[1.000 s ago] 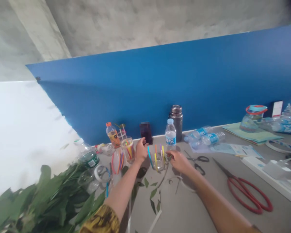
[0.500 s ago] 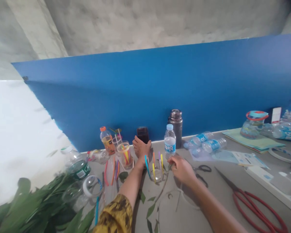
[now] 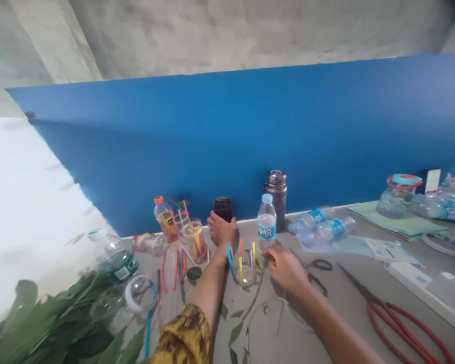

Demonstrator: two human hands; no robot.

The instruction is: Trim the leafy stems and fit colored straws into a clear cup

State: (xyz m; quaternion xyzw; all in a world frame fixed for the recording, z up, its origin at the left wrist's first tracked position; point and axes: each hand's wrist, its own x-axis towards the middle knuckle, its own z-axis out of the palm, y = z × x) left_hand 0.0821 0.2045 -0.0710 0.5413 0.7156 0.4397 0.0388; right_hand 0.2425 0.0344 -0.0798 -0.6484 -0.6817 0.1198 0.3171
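Observation:
My left hand (image 3: 222, 231) is closed around the lower part of a dark phone (image 3: 223, 208), its thumb on the right edge and its fingers on the left. The phone stands upright against the blue partition. My right hand (image 3: 286, 267) rests low over the table with its fingers curled in a pinch at the upper end of a thin leafy twig (image 3: 255, 297). Between my forearms stands a cut clear plastic cup (image 3: 245, 275) with colourful bent strips around its rim. A small water bottle (image 3: 266, 222) with a blue cap stands just behind my right fingertips.
A dark thermos (image 3: 278, 199) stands behind the water bottle. Black-handled scissors (image 3: 320, 264) and large red-handled shears (image 3: 396, 313) lie to the right, near empty bottles (image 3: 335, 228). On the left are a cup of coloured strips (image 3: 195, 247), an orange-capped bottle (image 3: 166, 220), tape (image 3: 131, 293) and big leaves (image 3: 53, 318).
The view has shifted slightly. Both hands keep nearly the same positions, the left at the phone and the right at the twig.

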